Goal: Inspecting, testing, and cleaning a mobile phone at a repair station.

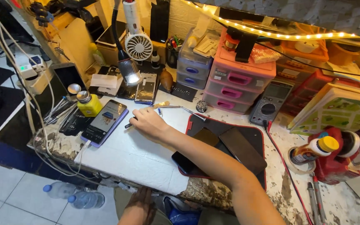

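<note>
My right hand (147, 121) reaches across the white bench top (134, 156), its fingers closed on a thin dark tool (127, 125) whose tip sticks out to the left. That tip lies beside a phone with a lit screen (104, 121) in a purple case. Metal tweezers (179, 107) and a small wooden-handled tool (160, 105) lie just behind the hand. My left hand (140, 207) rests on my thigh below the bench edge, fingers spread, holding nothing.
A black mat with a red edge (258, 135) carries dark phones under my forearm. Behind stand a yellow bottle (89, 104), an opened phone (146, 88), a gooseneck lamp (128, 71), pink drawers (235, 85), and a multimeter (269, 103). Water bottles (76, 196) lie on the floor.
</note>
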